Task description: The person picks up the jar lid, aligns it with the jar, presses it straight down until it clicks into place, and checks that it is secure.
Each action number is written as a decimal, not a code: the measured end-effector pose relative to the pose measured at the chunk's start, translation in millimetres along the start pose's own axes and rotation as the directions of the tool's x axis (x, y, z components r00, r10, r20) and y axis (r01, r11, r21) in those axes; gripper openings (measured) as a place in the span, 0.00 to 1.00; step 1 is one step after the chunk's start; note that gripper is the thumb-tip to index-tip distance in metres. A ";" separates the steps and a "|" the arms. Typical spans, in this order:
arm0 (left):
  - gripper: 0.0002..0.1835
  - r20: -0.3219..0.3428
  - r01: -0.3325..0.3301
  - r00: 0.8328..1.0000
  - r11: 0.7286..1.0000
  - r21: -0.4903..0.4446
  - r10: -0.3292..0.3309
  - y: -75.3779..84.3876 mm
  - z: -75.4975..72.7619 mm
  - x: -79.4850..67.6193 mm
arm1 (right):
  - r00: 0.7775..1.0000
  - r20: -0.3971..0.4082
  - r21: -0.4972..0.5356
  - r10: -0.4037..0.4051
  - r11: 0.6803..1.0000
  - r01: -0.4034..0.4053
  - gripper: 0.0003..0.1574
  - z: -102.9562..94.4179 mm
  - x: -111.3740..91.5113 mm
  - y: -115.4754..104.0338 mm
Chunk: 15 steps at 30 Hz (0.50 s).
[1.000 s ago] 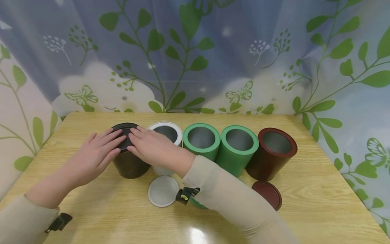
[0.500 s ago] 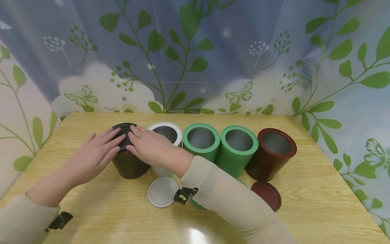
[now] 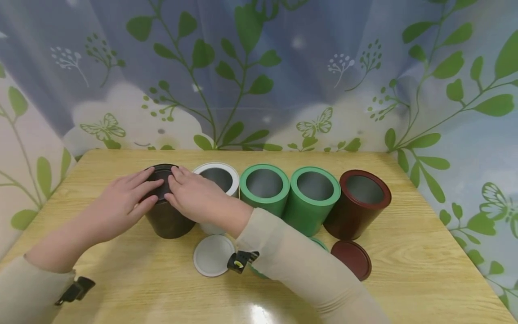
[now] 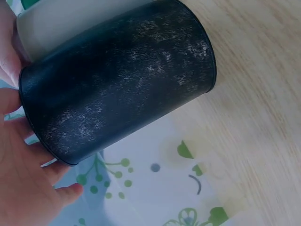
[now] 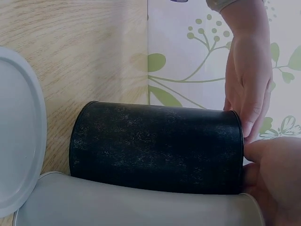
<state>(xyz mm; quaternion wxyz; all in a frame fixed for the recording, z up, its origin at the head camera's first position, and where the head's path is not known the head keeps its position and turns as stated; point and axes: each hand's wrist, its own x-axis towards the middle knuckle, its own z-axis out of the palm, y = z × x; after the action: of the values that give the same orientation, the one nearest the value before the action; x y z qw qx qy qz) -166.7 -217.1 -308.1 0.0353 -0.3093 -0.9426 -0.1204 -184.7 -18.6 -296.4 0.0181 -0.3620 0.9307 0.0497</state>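
Note:
A scuffed black can (image 3: 170, 220) stands upright at the left end of a row of cans, its black lid (image 3: 161, 191) on top. My left hand (image 3: 119, 202) lies with extended fingers on the left part of that lid. From the right, my right hand (image 3: 198, 195) rests its fingers on the same lid, the forearm crossing in front of the other cans. The left wrist view shows the can's side (image 4: 117, 84) with the left fingers at its top rim. Both hands touch the top end of the can (image 5: 155, 146) in the right wrist view.
Beside the black can stand an open white can (image 3: 232, 173), two open green cans (image 3: 265, 204) (image 3: 311, 211) and an open dark red can (image 3: 348, 216). A white lid (image 3: 213, 255) and a dark red lid (image 3: 352, 260) lie in front. Green lid edges (image 3: 319, 243) show around the right sleeve.
Both hands stay on the black lid with hardly any movement. The whole head view has shifted slightly, so everything sits a little farther left.

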 end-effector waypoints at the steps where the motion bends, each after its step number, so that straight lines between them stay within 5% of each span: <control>1: 0.26 0.010 0.006 1.000 1.000 0.000 -0.006 0.6 -0.9 0.2 | 1.000 -0.001 -0.005 -0.002 1.000 0.002 0.34 -0.1 -0.2 -0.1; 15: 0.26 0.059 0.049 0.997 0.998 0.050 -0.052 4.8 -4.6 1.4 | 1.000 -0.012 -0.043 -0.014 0.999 0.013 0.33 -2.5 -1.1 -2.4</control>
<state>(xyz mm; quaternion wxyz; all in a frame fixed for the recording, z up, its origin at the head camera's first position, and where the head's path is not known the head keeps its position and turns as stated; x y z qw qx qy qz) -165.0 -213.7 -302.5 0.0111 -0.2879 -0.9534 -0.0892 -182.2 -19.9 -294.0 0.0050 -0.3688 0.9271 0.0673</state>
